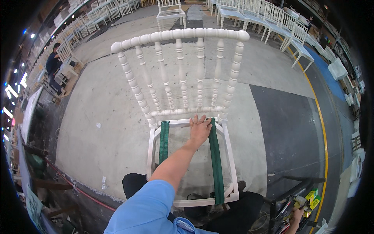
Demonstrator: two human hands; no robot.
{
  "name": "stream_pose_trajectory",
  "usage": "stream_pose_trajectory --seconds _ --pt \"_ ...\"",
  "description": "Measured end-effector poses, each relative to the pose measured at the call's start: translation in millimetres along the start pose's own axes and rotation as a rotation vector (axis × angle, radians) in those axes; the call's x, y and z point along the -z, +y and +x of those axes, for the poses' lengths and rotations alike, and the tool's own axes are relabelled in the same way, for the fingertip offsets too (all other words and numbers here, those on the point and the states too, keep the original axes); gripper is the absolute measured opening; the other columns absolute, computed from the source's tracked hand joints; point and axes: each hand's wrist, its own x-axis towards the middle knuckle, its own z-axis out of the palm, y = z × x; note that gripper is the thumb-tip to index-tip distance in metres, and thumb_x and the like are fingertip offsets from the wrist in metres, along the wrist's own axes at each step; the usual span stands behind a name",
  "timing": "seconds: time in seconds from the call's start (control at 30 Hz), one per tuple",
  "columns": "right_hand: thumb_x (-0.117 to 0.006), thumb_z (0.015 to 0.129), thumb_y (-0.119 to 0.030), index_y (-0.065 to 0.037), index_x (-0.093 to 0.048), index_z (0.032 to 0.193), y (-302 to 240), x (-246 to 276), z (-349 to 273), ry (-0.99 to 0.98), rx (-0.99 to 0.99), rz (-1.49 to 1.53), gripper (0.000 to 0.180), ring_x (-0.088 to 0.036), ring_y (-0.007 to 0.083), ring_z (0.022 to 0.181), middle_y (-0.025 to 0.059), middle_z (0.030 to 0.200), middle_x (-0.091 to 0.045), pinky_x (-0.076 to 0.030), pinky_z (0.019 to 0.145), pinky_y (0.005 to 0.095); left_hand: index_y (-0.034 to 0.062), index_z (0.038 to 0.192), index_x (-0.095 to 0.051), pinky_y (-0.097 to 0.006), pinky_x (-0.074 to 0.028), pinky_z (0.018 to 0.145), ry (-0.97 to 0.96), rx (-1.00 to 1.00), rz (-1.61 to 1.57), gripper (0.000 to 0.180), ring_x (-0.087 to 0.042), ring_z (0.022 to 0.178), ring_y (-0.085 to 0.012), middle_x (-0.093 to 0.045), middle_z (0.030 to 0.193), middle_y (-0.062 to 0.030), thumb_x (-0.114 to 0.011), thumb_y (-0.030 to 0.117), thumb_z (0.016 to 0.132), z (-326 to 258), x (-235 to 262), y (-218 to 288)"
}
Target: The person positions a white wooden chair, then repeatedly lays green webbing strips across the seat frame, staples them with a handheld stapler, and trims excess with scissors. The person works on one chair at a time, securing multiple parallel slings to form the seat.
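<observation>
A white wooden chair frame (183,35) with turned spindles stands on the concrete floor in front of me, its open seat frame (230,156) toward me. Two green webbing straps run front to back across the seat, a left strap (164,142) and a right strap (216,163). My left hand (200,129) lies flat with spread fingers on the rear seat rail, beside the top end of the right strap. My right hand (297,215) is low at the right edge, fingers curled over yellow and black tools in a tool tray (290,206); its grip is unclear.
Rows of white chairs (272,19) stand at the back and along the left. A person in dark clothes (52,60) sits among them at far left. A yellow floor line (323,128) curves down the right. My dark shoes (134,183) are under the seat.
</observation>
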Motion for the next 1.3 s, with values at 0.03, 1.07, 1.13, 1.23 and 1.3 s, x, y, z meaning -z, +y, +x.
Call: stream_pose_trajectory --seconds 0.03,1.07,1.13,1.23,1.3 --pt "-0.061 0.068 0.005 -0.001 -0.062 0.121 -10 -5 -7 0.060 0.038 0.009 0.054 -0.064 0.0204 0.082 0.0047 0.099 -0.067 -0.051 0.070 0.0342 0.0244 0.142 -0.070 -0.070 -0.022 0.125 0.070 -0.035 -0.003 0.043 -0.037 0.152 -0.0466 -0.056 0.156 -0.0089 -0.069 0.037 0.100 0 0 -1" --pt "-0.076 0.101 -0.033 0.001 -0.067 0.107 -218 -551 -164 -0.829 0.308 -0.130 0.036 -0.065 0.0149 0.055 0.0064 0.086 -0.069 -0.050 0.046 0.0300 0.0230 0.152 -0.062 -0.061 -0.011 0.131 0.021 -0.068 -0.157 0.053 -0.025 0.159 -0.0424 -0.047 0.164 -0.0086 -0.068 0.031 0.100 -7 -6 -28" --pt "-0.076 0.100 -0.033 0.002 -0.067 0.105 -215 -553 -163 -0.836 0.353 -0.127 0.036 -0.064 0.0151 0.054 0.0070 0.084 -0.069 -0.049 0.046 0.0303 0.0235 0.152 -0.062 -0.061 -0.011 0.131 0.013 -0.069 -0.152 0.053 -0.026 0.159 -0.0426 -0.047 0.165 -0.0086 -0.068 0.032 0.100 -7 -7 -29" --pt "-0.077 0.100 -0.032 0.002 -0.067 0.103 -211 -556 -161 -0.842 0.372 -0.100 0.036 -0.064 0.0154 0.052 0.0081 0.083 -0.069 -0.049 0.045 0.0308 0.0233 0.152 -0.062 -0.062 -0.012 0.131 0.013 -0.073 -0.150 0.053 -0.026 0.159 -0.0427 -0.047 0.164 -0.0083 -0.068 0.032 0.100 -7 -8 -29" --pt "-0.078 0.099 -0.031 0.002 -0.067 0.102 -209 -559 -160 -0.834 0.392 -0.129 0.035 -0.063 0.0154 0.051 0.0083 0.082 -0.070 -0.048 0.044 0.0309 0.0229 0.151 -0.063 -0.062 -0.012 0.131 -0.050 -0.055 -0.155 0.052 -0.026 0.159 -0.0429 -0.047 0.164 -0.0081 -0.068 0.031 0.100 -8 -10 -29"
